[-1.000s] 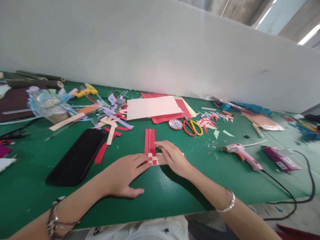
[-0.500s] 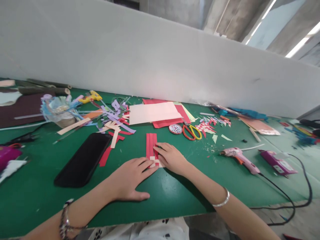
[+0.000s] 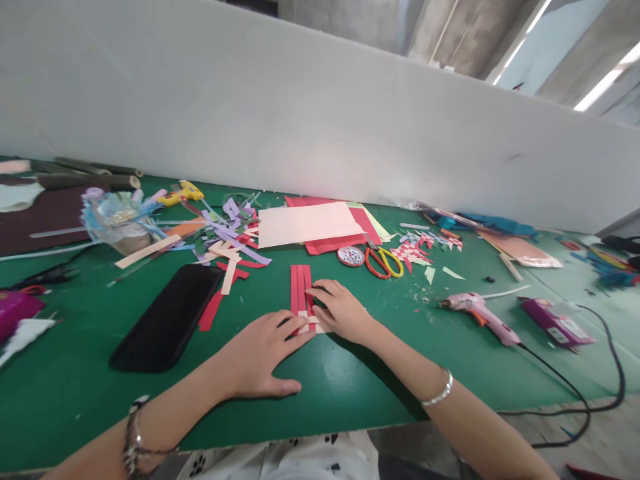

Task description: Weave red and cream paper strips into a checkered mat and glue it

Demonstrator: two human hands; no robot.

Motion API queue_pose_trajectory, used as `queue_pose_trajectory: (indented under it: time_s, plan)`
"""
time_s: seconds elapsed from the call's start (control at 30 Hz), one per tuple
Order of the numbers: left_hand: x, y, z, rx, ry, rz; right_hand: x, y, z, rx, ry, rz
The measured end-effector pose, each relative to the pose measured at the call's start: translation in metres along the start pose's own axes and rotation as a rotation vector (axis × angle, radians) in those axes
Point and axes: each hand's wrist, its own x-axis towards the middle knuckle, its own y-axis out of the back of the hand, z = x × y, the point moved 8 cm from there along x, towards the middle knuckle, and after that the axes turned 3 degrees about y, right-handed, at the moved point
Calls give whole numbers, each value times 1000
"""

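Note:
Several red paper strips [image 3: 301, 287] lie side by side on the green table, pointing away from me. Pale strips [image 3: 312, 320] cross them at the near end in a small woven patch. My left hand [image 3: 265, 357] rests with spread fingers, its fingertips on the patch's lower left, thumb out on the table. My right hand [image 3: 343, 310] bends over the right side, its fingertips touching the rightmost red strip and its lower fingers by the pale strip's end. The fingers partly cover the weave.
A black phone [image 3: 167, 317] lies left, scissors [image 3: 384, 261] and a round tin [image 3: 351, 256] beyond my hands. Paper sheets [image 3: 307, 225] and scraps [image 3: 230, 233] lie further back. A pink glue gun [image 3: 483, 315] with a cable is right.
My right hand has shifted slightly left and its fingertips sit further over the red strips. The strips have moved slightly left. My left hand is nearly unchanged.

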Motion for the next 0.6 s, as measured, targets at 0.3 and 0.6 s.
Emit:
queue_pose_trajectory:
  time_s: [0.3,0.6]
  plan:
    - [-1,4,1,-24,1,-6,-9,7,-10,123,104,-98]
    - [-3,8,-6,-59,2,-22,-11,7,-12,153,137,-146]
